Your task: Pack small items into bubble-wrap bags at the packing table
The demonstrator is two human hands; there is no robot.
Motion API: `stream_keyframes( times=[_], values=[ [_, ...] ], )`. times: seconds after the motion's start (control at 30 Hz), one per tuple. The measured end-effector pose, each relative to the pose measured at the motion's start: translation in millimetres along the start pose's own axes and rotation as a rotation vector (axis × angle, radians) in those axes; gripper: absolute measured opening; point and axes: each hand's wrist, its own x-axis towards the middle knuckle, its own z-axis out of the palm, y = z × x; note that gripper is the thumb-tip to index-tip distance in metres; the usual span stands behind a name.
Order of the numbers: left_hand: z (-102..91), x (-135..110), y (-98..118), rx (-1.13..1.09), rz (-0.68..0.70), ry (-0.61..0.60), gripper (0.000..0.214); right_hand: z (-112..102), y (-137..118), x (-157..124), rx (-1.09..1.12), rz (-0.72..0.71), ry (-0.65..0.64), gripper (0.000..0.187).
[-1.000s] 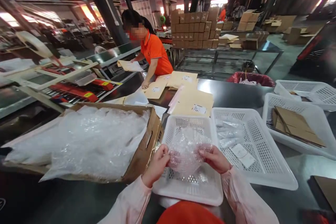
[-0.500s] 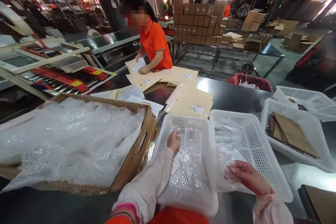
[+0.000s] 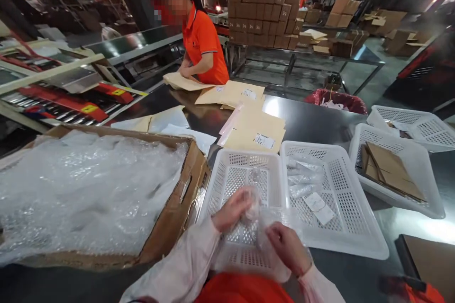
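My left hand [image 3: 232, 209] is closed around a small clear object [image 3: 251, 202] above the left white basket [image 3: 215, 184]; its kind is hard to make out. Just to the right, my right hand [image 3: 289, 248] pinches a clear bubble wrap bag [image 3: 265, 232], which spreads over the basket's near part. Another small clear item [image 3: 255, 175] lies at the far end of that basket. In the right white basket [image 3: 369, 239] are several clear wrapped packets [image 3: 302, 175] and white cards [image 3: 320, 208].
A large carton [image 3: 170, 218] heaped with bubble wrap bags [image 3: 92, 189] stands at left. Labelled padded envelopes [image 3: 252, 128] lie beyond the baskets, near a co-worker in orange [image 3: 209, 42]. Another basket [image 3: 432, 194] at right holds flat brown cardboard [image 3: 394, 170]. Something orange [image 3: 423, 291] shows at lower right.
My right hand has moved left with the bubble wrap bag, from the right basket to the left one. My left hand has drawn nearer with a clear object. The co-worker's envelope has been lowered.
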Motion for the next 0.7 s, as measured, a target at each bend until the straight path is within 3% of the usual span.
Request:
stream_keyframes(
  times=[0.07, 0.13, 0.23, 0.33, 0.4, 0.5, 0.57, 0.63, 0.7],
  values=[
    [13.8, -41.1, -1.3, -0.073, -0.134, -0.284, 0.065, 19.4, -4.1, -2.2, 0.031, -0.037, -0.086, 0.03],
    [20.2, -68.1, -6.9, 0.0, -0.232, -0.331, 0.07, 32.1, -5.3, -6.2, 0.08, -0.062, -0.096, 0.032],
    [17.3, -80.5, -18.8, 0.218, -0.28, -0.13, 0.059, 42.9, -5.3, -13.9, 0.092, -0.113, 0.052, 0.039],
    [10.8, -75.6, -26.9, 0.408, -0.321, -0.002, 0.026, 49.4, -8.0, -21.8, 0.048, -0.216, 0.202, 0.04],
    [9.7, -71.7, -28.2, 0.337, -0.381, 0.085, 0.017, 53.3, -11.6, -26.3, -0.029, -0.301, 0.217, 0.037],
    [13.2, -69.9, -27.6, -0.081, -0.528, 0.159, 0.02, 58.9, -15.5, -30.5, -0.133, -0.387, 0.213, 0.038],
    [16.8, -70.9, -30.0, -0.309, -0.538, 0.15, 0.024, 62.3, -15.5, -31.3, -0.165, -0.409, 0.24, 0.039],
    [20.0, -72.3, -36.9, -0.3, -0.463, 0.169, 0.03, 65.8, -14.0, -31.1, -0.185, -0.43, 0.272, 0.041],
    [21.6, -73.6, -45.8, -0.052, -0.4, 0.25, 0.029, 69.6, -12.6, -30.5, -0.184, -0.452, 0.285, 0.042]
  ],
)
